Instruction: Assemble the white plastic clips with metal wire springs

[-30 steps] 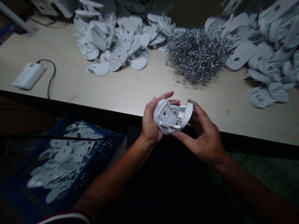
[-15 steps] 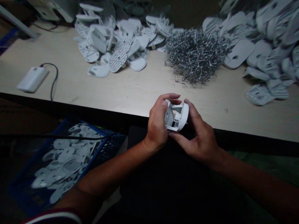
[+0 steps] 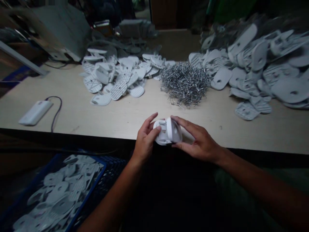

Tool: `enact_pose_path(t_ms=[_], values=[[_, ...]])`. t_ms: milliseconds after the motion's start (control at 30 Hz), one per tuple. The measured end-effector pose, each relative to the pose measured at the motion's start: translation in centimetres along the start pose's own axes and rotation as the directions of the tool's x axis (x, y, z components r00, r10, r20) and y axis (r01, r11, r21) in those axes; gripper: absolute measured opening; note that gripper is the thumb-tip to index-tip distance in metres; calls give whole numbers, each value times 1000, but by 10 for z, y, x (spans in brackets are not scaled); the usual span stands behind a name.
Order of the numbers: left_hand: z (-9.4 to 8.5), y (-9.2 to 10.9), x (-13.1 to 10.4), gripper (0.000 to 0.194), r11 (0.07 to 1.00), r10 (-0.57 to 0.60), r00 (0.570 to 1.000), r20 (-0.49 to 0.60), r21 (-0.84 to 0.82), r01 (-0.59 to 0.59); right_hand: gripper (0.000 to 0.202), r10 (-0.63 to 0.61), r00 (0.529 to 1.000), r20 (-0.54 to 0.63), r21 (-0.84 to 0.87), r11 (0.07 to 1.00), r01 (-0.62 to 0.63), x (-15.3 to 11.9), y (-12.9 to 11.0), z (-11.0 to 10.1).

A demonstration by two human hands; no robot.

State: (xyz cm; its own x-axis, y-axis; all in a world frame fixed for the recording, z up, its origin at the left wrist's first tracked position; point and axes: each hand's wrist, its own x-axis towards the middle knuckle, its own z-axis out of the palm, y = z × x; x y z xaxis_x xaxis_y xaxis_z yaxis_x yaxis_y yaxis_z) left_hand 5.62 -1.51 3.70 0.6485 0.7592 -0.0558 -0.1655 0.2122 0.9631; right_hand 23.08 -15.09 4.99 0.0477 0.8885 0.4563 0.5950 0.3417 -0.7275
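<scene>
Between my two hands is a white plastic assembly (image 3: 174, 130) made of two rounded plates joined by a frame, just above the table's front edge. My left hand (image 3: 145, 140) grips its left side, the thumb lying on the inner frame and the forefinger stretched out past it. On the other side my right hand (image 3: 199, 141) holds the right plate, thumb below and fingers at the top edge. Beyond the hands lies a heap of metal pins (image 3: 185, 84). White plates are piled to its left (image 3: 120, 75) and right (image 3: 259, 69).
A white box (image 3: 35, 112) with a dark cable lies on the table (image 3: 96, 120) at the left. Below the table's edge at the lower left stands a blue crate (image 3: 90, 193) full of white plates. A grey machine (image 3: 62, 30) stands at the back left.
The view has tilted up and shows more background. In the hands the white assembly has turned, so its right plate's outer face now shows. My left forefinger has stretched out.
</scene>
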Motion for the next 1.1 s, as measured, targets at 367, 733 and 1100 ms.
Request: enact_pose_path(t_ms=[367,733,1100], values=[[-34,-22,55,67,973,82,959,-273,228,-18,61,164,911,-378,-224,939,-262,11,49,-57],[-52,10,33,40,505,59,997,-57,863,19,30,493,753,-436,-120,797,-592,34,111,-83],[-72,13,45,40,442,15,999,-42,896,31,25,608,572,-551,283,781,-557,68,122,-83]])
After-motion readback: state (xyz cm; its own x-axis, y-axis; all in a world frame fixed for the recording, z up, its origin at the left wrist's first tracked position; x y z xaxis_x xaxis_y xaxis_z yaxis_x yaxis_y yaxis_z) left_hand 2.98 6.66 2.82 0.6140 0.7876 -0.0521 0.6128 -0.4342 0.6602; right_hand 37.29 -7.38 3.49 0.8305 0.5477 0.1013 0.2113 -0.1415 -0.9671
